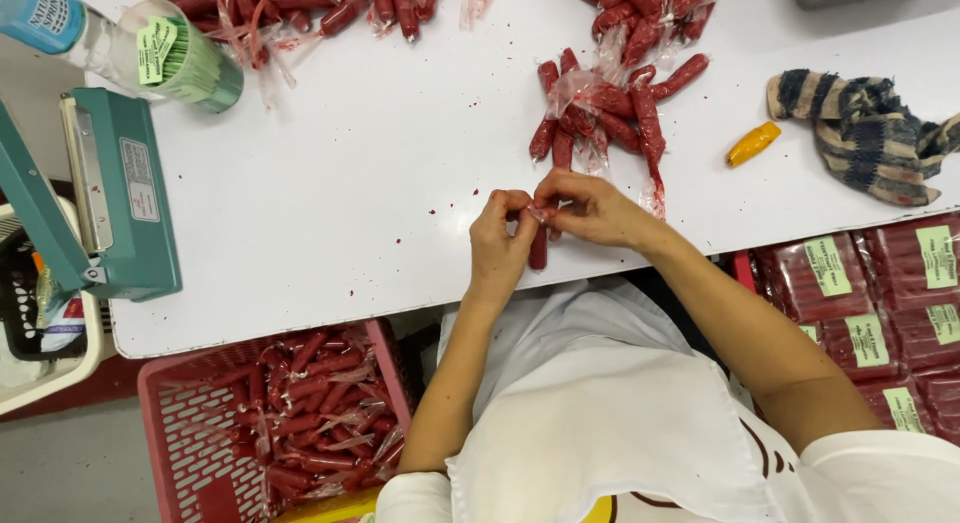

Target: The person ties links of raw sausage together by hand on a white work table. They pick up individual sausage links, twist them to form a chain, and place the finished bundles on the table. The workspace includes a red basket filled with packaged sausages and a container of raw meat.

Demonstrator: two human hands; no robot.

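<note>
Sausage (538,251) looks light, soft and slippery in its wrap, so left hand (500,245) and right hand (592,209) both pinch the top end.

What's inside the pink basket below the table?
The pink basket holds a loose pile of red sausages, some in clear wrap. Its bottom is covered by the pile, and its right corner is hidden behind the left arm.

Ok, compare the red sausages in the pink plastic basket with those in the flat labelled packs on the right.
The red sausages in the pink basket lie jumbled and loose; the flat labelled packs lie neat, side by side. Basket sausages carry no labels; packs carry green labels. Both sit below the white table.
</note>
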